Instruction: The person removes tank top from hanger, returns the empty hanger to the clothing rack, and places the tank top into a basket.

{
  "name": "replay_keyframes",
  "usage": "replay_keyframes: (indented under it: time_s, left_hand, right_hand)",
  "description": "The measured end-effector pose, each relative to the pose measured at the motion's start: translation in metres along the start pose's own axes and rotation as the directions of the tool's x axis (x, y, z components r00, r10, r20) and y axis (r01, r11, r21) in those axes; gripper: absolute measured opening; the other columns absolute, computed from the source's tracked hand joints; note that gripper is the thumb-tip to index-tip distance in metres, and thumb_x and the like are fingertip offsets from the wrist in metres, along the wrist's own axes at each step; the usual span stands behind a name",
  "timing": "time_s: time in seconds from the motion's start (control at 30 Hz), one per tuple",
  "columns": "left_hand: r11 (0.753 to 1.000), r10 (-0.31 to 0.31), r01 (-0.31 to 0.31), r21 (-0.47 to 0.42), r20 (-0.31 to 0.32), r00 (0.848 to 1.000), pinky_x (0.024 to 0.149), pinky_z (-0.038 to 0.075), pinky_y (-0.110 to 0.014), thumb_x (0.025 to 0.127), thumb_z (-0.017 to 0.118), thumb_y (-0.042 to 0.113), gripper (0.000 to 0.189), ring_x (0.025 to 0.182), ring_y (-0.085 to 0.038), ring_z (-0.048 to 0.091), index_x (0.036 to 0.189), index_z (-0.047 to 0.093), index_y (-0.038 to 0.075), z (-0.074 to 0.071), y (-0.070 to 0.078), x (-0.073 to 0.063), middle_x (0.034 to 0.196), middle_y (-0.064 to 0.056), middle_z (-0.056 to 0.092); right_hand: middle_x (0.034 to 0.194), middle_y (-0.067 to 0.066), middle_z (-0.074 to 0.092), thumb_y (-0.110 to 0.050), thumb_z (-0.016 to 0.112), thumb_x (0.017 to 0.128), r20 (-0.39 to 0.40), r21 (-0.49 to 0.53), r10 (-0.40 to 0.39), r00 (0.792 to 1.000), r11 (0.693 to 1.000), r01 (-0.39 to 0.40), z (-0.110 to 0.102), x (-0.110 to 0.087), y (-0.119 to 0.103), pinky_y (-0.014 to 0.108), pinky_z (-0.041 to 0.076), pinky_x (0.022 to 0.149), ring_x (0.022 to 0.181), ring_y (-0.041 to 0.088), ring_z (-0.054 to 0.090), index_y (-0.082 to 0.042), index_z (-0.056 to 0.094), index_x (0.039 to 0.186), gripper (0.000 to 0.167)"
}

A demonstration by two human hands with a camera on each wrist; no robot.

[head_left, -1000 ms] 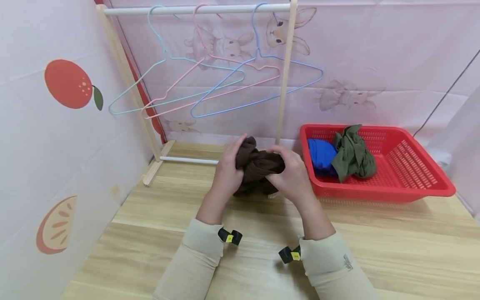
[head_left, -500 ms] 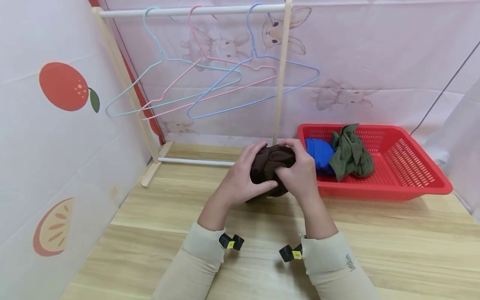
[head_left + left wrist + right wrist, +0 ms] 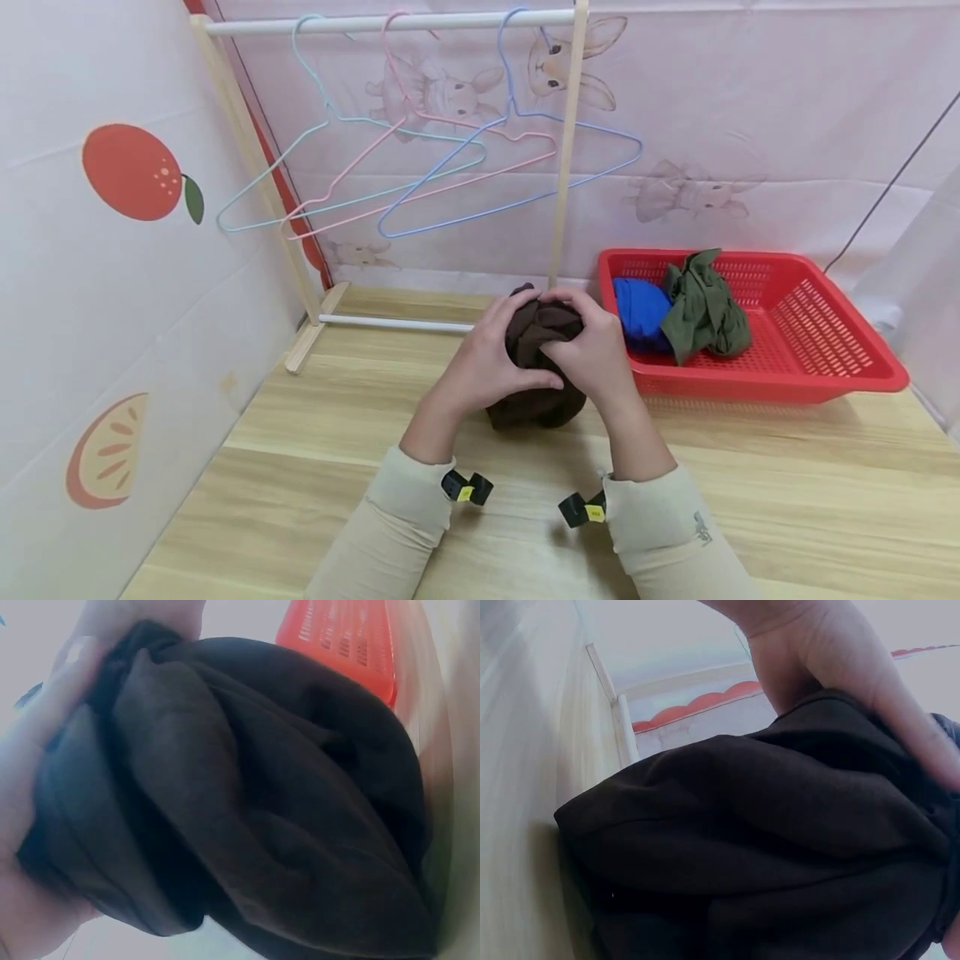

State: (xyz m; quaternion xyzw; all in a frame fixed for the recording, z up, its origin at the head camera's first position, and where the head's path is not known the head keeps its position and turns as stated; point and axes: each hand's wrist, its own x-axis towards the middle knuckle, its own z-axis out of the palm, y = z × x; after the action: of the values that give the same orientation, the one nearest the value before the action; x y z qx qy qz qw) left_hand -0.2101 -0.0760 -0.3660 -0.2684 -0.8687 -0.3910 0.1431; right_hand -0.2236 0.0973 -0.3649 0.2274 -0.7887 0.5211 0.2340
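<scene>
A dark brown piece of cloth [image 3: 543, 404], bunched and folded, is between both hands over the table, just left of the basket. My left hand [image 3: 483, 358] grips it from the left, thumb across the front. On the other side my right hand [image 3: 596, 346] holds its upper right, fingers over the top and thumb pressed into the folds. In the left wrist view the brown cloth [image 3: 247, 787] hangs in loose folds beside the hand. The right wrist view shows the cloth [image 3: 742, 817] drooping close over the wooden surface, part of the right hand [image 3: 855, 667] hidden behind it.
At the right stands a red plastic basket [image 3: 806, 387] holding a blue cloth [image 3: 641, 312] and an olive green cloth [image 3: 708, 312]. Behind, a rack [image 3: 572, 142] carries a mint hanger [image 3: 262, 175], a pink hanger [image 3: 341, 177] and a blue hanger [image 3: 450, 223]. A printed wall [image 3: 45, 317] borders the left.
Both hands have shifted right with the brown cloth, the left one more, so they are closer together. The cloth is bunched tighter on top, and its lower part now hangs further toward me.
</scene>
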Motion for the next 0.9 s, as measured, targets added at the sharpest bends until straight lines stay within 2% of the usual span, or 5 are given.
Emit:
replay_keyframes:
  time_s: [0.27,0.47,0.57,0.73,0.9]
  left_hand:
    - [0.951,-0.066,0.043,-0.308,-0.065,0.996,0.107,0.041,-0.041,0.083,0.078,0.039,0.063,0.127,-0.011,0.05,0.14,0.051,0.035,-0.001,-0.002,0.001,0.141,0.01,0.053]
    - [0.897,-0.059,-0.025,-0.441,-0.176,0.983,0.1,0.046,-0.037,0.089,0.075,0.021,0.043,0.116,-0.016,0.059,0.13,0.062,0.018,-0.004,-0.001,0.002,0.129,-0.002,0.063]
    - [0.881,-0.096,-0.056,-0.47,-0.293,0.951,0.094,0.048,-0.033,0.089,0.072,0.011,0.034,0.108,-0.018,0.061,0.123,0.065,0.009,-0.005,-0.001,0.003,0.121,-0.009,0.066]
    - [0.852,-0.194,-0.072,-0.519,-0.439,0.877,0.091,0.049,-0.029,0.093,0.068,0.013,0.028,0.106,-0.017,0.061,0.12,0.064,0.007,-0.007,-0.001,0.004,0.12,-0.01,0.065]
    - [0.723,-0.327,-0.114,-0.681,-0.483,0.812,0.094,0.05,-0.03,0.094,0.065,0.031,0.038,0.109,-0.018,0.058,0.123,0.059,0.007,-0.008,-0.001,0.005,0.126,-0.007,0.058]
  right_hand:
    - [0.117,0.005,0.068,0.0,0.077,0.079,0.029,0.201,0.039,0.999,0.979,-0.044,-0.001,0.001,-0.004,0.03,0.05,0.092,0.104,0.017,0.063,-0.01,0.066,0.115,0.038]
    - [0.123,0.003,0.064,-0.004,0.077,0.08,0.079,0.269,0.059,0.995,0.96,-0.079,-0.004,0.0,-0.008,0.033,0.051,0.088,0.102,0.018,0.06,-0.015,0.061,0.126,0.05]
    - [0.129,0.001,0.06,-0.008,0.078,0.08,0.128,0.276,0.048,0.991,0.958,-0.082,-0.001,-0.001,-0.01,0.04,0.052,0.09,0.107,0.019,0.059,-0.02,0.053,0.136,0.063]
    - [0.147,-0.006,0.045,-0.02,0.085,0.077,0.181,0.271,0.081,0.98,0.954,-0.129,0.008,-0.003,-0.008,0.051,0.043,0.105,0.128,0.016,0.049,-0.037,0.031,0.15,0.092]
    - [0.16,-0.003,0.027,-0.019,0.088,0.073,0.219,0.302,0.109,0.97,0.938,-0.173,0.021,-0.003,-0.002,0.054,0.026,0.117,0.142,0.019,0.033,-0.036,0.009,0.157,0.117]
